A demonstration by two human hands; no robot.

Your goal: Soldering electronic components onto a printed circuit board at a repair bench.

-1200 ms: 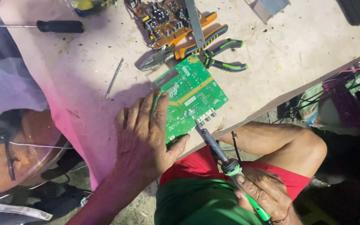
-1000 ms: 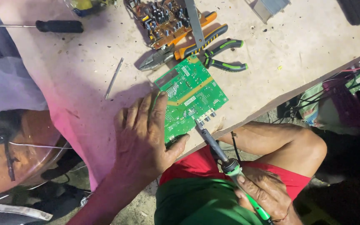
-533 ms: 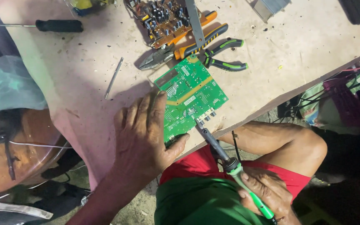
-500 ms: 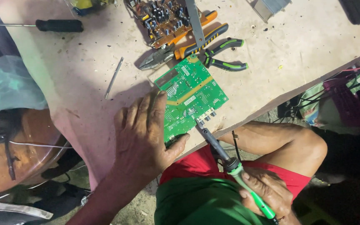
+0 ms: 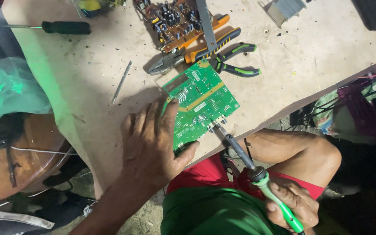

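Observation:
A green circuit board (image 5: 201,98) lies near the front edge of the pale wooden table (image 5: 314,56). My left hand (image 5: 153,143) lies flat on the board's near left part, pressing it down. My right hand (image 5: 294,204) grips the green handle of a soldering iron (image 5: 249,161). The iron's tip touches the board's near right edge.
Behind the board lie orange-handled pliers (image 5: 192,54), green-and-black cutters (image 5: 236,61), a brown circuit board (image 5: 172,21), a thin metal rod (image 5: 122,81) and a black-handled screwdriver (image 5: 64,27). A metal heatsink (image 5: 286,9) sits far right. Tangled wires (image 5: 362,100) hang beyond the table's right edge.
My right hand and the soldering iron have shifted slightly to the right and down. My left hand stays on the board.

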